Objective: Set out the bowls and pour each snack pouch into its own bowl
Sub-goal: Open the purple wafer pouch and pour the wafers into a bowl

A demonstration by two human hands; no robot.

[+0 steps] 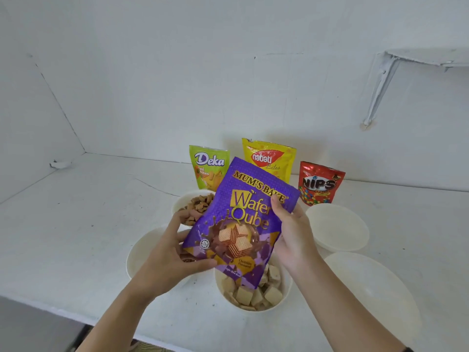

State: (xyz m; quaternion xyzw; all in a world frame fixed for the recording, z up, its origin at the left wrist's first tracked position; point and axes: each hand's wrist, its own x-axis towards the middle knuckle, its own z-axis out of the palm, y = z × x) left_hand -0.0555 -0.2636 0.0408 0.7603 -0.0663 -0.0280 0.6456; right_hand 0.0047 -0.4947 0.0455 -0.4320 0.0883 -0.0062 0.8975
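Both hands hold a purple wafer pouch [243, 219] upright in the middle. My left hand [167, 252] grips its lower left corner and my right hand [291, 232] its right edge. Just below it stands a white bowl [284, 298] filled with pale wafer cubes [256, 293]. Behind on the left, another bowl [177, 201] holds brown snack pieces [198, 204]. A third bowl [137, 252] lies partly hidden under my left hand. At the back stand a green Deka pouch [206, 166], a yellow Nabati pouch [271, 156] and a red Nips pouch [321, 184].
Two white bowls sit on the right: one [337, 227] in front of the red pouch, and a larger one [373, 288] nearer me. The white counter [88, 212] meets walls at the back and left. A bracketed shelf [431, 57] hangs top right.
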